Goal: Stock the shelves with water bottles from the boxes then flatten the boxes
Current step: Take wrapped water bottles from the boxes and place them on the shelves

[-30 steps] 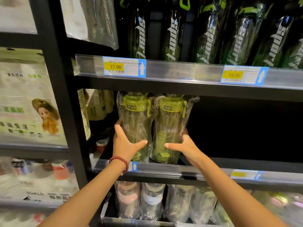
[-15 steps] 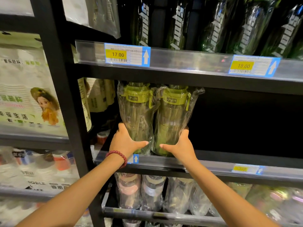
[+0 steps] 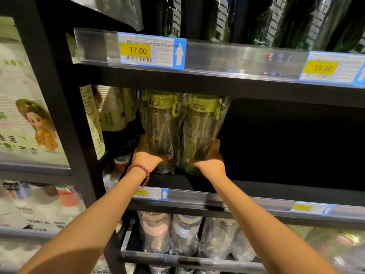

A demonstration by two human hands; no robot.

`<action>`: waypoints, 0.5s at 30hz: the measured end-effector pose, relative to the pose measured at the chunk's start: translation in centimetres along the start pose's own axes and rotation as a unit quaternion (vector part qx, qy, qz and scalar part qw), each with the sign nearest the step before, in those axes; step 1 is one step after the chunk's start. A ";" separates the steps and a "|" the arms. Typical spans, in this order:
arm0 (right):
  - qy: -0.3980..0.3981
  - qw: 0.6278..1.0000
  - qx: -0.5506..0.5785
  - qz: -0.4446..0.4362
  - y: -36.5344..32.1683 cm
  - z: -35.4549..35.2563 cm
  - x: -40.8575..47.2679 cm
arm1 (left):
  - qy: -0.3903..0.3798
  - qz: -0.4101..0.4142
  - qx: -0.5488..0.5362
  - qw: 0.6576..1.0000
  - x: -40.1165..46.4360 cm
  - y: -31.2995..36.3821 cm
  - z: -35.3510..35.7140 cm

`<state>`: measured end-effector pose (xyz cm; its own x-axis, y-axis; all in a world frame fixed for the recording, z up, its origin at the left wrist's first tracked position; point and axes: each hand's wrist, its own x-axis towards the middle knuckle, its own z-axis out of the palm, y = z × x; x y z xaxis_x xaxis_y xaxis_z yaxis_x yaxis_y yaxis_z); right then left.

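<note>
- Left hand grips the left green-lidded bottle low down — fingers curled round it.
- Right hand grips the right bottle, both on the black shelf.

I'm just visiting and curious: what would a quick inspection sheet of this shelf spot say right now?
Surface: black metal shelf, dark and bare to the right of the bottles.
Job's things: two plastic-wrapped clear bottles with green lids, upright, side by side.
Clutter: nothing seen.
Grips: left hand holds the left bottle low; right hand holds the right one low.
Cables: nothing seen.
Surroundings: yellow 17.00 price tag above; dark green bottles on the upper shelf; wrapped bottles below.
</note>
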<state>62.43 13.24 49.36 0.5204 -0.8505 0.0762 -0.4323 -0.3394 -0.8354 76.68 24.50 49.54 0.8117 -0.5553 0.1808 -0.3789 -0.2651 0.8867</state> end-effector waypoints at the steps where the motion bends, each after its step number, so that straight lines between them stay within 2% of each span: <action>1: 0.016 0.999 0.015 -0.023 -0.1 0.3 0.5 | 0.000 0.005 0.007 1.000 0.4 -0.2 0.1; 3: 0.031 0.998 0.021 -0.048 -0.3 0.9 1.5 | 0.003 0.000 0.007 1.000 1.4 -0.6 0.4; 7: 0.042 0.996 0.065 -0.033 -0.5 1.9 3.0 | -0.023 -0.088 -0.003 0.996 3.2 -2.0 0.4; 9: 0.049 0.995 0.078 -0.034 -0.6 2.4 3.5 | -0.004 -0.047 0.019 0.999 4.2 -1.7 0.3; 15: 0.070 0.989 0.117 -0.057 -0.5 3.8 4.5 | 0.012 0.008 -0.040 0.999 4.5 -1.6 0.9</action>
<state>67.77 11.14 48.00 0.4417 -0.8647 0.2391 -0.1858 -0.3488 -0.9186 80.51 21.67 48.58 0.8164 -0.5401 0.2046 -0.3558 -0.1914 0.9148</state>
